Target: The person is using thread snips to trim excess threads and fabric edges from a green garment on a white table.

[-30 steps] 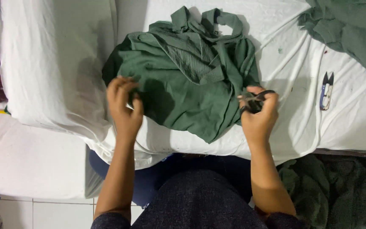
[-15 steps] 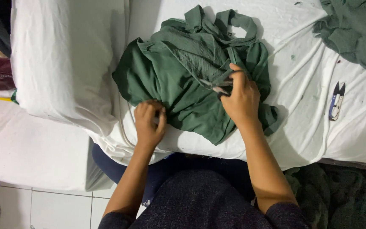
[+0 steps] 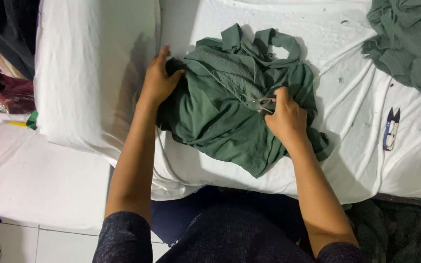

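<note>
Left hand (image 3: 158, 83) pins the green garment (image 3: 220, 112); right hand (image 3: 284, 117) works small snips (image 3: 261, 104).
I keep left fingers spread flat on the cloth to steady it; right fingers are closed round the snips.

Matt green cloth garment (image 3: 230, 112); shiny metal snips (image 3: 261, 103); white cloth cover (image 3: 93, 73).

A work surface covered in wrinkled white cloth (image 3: 327, 39) carries everything. Near its middle lies a crumpled dark green fabric garment (image 3: 220, 112). At the far right corner sits a heap of more green fabric (image 3: 410, 44), and just below it, well apart from the garment, lies a small pair of thread snips with a blue-and-white handle (image 3: 391, 129). Tiny thread scraps dot the cloth.
</note>
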